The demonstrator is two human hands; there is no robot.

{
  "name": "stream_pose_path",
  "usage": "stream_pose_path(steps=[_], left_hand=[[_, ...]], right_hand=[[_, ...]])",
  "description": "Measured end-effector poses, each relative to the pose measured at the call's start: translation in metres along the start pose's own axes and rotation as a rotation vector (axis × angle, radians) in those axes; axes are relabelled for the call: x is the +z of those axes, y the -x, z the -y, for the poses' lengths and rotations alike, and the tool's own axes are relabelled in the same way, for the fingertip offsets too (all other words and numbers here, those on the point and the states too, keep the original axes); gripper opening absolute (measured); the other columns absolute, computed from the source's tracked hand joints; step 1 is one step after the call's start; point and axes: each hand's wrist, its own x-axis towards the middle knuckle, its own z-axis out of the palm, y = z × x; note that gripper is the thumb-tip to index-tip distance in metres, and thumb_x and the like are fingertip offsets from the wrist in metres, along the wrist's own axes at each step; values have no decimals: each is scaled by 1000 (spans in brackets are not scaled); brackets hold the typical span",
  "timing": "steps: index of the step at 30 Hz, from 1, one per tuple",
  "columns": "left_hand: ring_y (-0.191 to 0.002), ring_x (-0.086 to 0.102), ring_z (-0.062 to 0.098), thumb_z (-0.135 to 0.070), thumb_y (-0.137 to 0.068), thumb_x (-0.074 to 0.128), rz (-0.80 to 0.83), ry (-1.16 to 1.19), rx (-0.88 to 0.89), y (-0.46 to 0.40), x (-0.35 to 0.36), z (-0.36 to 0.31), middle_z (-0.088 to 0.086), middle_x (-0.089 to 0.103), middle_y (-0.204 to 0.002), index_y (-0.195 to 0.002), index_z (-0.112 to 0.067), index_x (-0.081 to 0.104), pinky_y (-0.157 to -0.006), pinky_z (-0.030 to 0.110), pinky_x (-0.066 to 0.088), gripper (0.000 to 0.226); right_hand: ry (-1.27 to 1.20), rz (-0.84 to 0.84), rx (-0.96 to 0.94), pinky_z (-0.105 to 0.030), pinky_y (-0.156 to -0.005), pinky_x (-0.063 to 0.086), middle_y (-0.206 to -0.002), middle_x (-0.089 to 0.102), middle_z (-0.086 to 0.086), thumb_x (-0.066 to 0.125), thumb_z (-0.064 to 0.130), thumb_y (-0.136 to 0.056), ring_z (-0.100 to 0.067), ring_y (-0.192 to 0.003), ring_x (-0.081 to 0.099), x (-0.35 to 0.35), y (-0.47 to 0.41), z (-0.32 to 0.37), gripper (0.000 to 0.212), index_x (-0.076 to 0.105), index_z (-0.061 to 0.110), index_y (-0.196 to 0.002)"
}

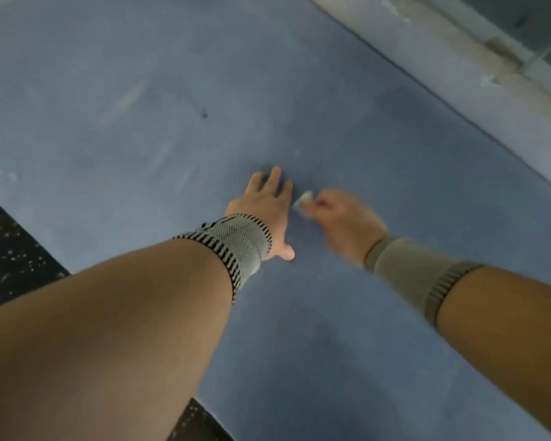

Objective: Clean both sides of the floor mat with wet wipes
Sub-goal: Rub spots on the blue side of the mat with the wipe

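A large blue floor mat (172,106) fills most of the head view, lying flat with faint pale streaks and a small dark spot on it. My left hand (264,208) presses flat on the mat near the middle, fingers spread, with a striped grey wrist band behind it. Just to its right, my right hand (344,218) is blurred and grips a small crumpled white wet wipe (303,199) against the mat. A tan wrist sleeve covers my right forearm.
Black speckled flooring (10,256) shows past the mat's left edge and at the bottom. A pale, stained wall base or ledge (458,68) runs diagonally along the mat's far right edge.
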Motion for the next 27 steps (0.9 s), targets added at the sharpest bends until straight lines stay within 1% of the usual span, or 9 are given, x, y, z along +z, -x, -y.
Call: stream_pose_path(steps=[2, 4, 7, 9, 11, 13, 19, 24, 27], left_hand=[[-147, -5, 22, -61, -62, 80, -20, 1, -5, 2, -1, 2, -6, -15, -160, -153, -24, -2, -106, 49, 40, 128], [-148, -3, 22, -59, -62, 81, -25, 16, -32, 6, -2, 0, -3, -17, -160, -154, -24, 0, -108, 48, 38, 127], [-146, 8, 28, -56, -67, 79, -142, 107, -151, 27, 8, -2, 4, -6, -160, -151, -18, 15, -111, 44, 34, 112], [-141, 19, 28, -57, -73, 74, -228, 182, -244, 53, 25, 6, 7, 14, -157, -144, -14, 30, -110, 42, 35, 94], [-140, 22, 29, -60, -72, 72, -152, 164, -277, 80, 42, 17, 6, 18, -156, -145, -14, 29, -109, 42, 35, 97], [-146, 8, 29, -61, -70, 74, -2, 118, -275, 93, 52, 23, 4, -2, -161, -153, -15, 8, -115, 41, 29, 115], [-148, -8, 26, -55, -68, 79, 33, 166, -321, 92, 55, 15, 0, -19, -160, -153, -15, -10, -117, 46, 25, 129], [-146, 6, 27, -72, -65, 70, -138, 184, -451, 112, 77, 21, 3, 6, -159, -153, -22, 12, -111, 47, 31, 117], [-143, 11, 27, -70, -64, 72, -190, 266, -425, 115, 85, 24, 1, 10, -158, -153, -23, 13, -113, 43, 29, 116]], right_hand=[[47, -193, 325, -31, -72, 35, -107, 53, -12, 45, 4, -87, -31, -95, 51, -10, -13, -26, 39, 57, 16, -122], [19, -257, 424, -33, -77, 36, -113, 53, -16, 44, 3, -86, -32, -101, 50, -8, -15, -8, 38, 57, 11, -120], [1, -5, -98, -31, -72, 34, -105, 55, -14, 43, 10, -89, -32, -97, 52, 14, 4, 36, 30, 60, 7, -114], [-91, 38, -186, -29, -76, 36, -104, 59, -10, 44, 18, -94, -24, -98, 52, 4, 6, 24, 25, 64, 14, -109], [-86, -89, 141, -29, -76, 36, -110, 57, -10, 47, 12, -91, -21, -96, 49, -8, -6, -8, 28, 62, 19, -114], [-31, -209, 433, -34, -83, 38, -121, 52, -15, 44, 6, -88, -30, -107, 48, -10, -7, -16, 40, 56, 16, -125], [-43, 77, -277, -35, -82, 43, -114, 52, -10, 45, 6, -92, -29, -103, 49, 24, 21, 61, 36, 53, 14, -126], [-72, -154, 395, -34, -84, 39, -121, 48, -17, 43, 5, -86, -32, -108, 48, 5, -3, 31, 42, 54, 13, -125], [-20, -5, -49, -33, -76, 38, -112, 52, -14, 45, 3, -86, -31, -100, 51, 29, 17, 89, 33, 56, 7, -117]])
